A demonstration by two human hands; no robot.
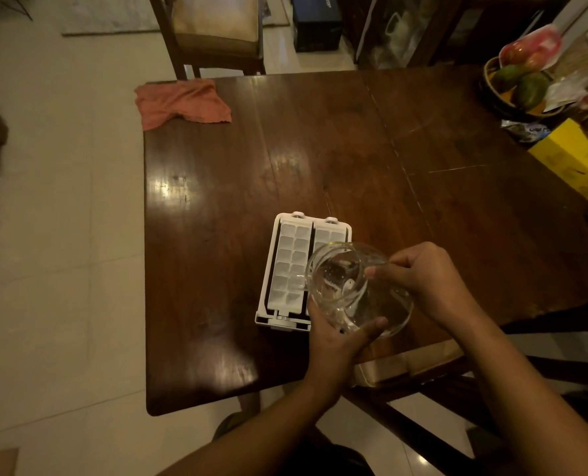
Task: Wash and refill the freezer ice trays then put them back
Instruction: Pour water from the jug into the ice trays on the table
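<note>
tray [291, 266]: white, two rows side by side in one frame, flat on the surface [217, 201] in front of me.
jug [390, 305]: clear glass, tipped left, its lip over the tray's left row, its body covering the near part of the right row.
left grip [337, 338]: clamped under the jug's belly, thumb up its side.
right grip [423, 276]: curled tight on the jug's top side, round the handle I think.
step: filling the cells; washing looks done.
risk, overshoot: if I tip too steeply, water jumps the cells onto the wood round the tray.
risk, slip: wet glass may turn in my hold.
risk, carrying: brim-full cells will slop on the way to the freezer.
</note>
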